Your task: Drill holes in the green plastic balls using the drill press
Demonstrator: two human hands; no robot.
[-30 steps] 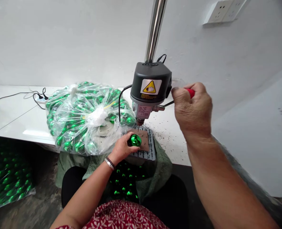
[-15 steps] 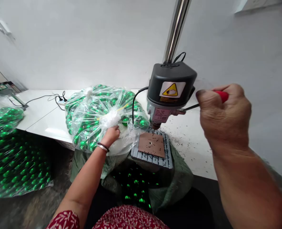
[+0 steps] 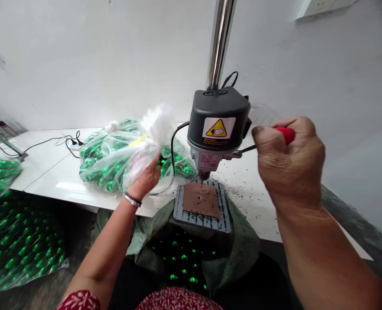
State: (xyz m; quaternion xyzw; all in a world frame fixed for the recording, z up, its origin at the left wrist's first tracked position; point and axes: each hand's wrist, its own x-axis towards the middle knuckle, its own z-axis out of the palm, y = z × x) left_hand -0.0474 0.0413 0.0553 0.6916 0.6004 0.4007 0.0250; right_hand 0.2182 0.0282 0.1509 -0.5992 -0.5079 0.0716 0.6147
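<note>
My right hand (image 3: 291,159) is wrapped round the red knob (image 3: 286,134) on the lever of a black and grey drill press (image 3: 218,116). Left of the machine, my left hand (image 3: 147,174) is closed on the plastic of a clear bag (image 3: 107,159) of shiny green balls, its gathered white top standing up above the fingers. Under the drill bit, a brown square plate (image 3: 199,206) with a small hole lies on the slotted metal base (image 3: 225,219). The bit's tip is above the plate.
An open green sack (image 3: 245,245) with green balls inside hangs below the base. Another bag of green balls (image 3: 23,237) stands at the left. A power strip (image 3: 76,146) and cables lie on the white table (image 3: 49,168). Dark chips are scattered right of the base.
My left hand has lifted the bag's gathered top, and the plastic that lay beside the base has been pulled up. My right hand still holds the knob. The view has shifted slightly.
</note>
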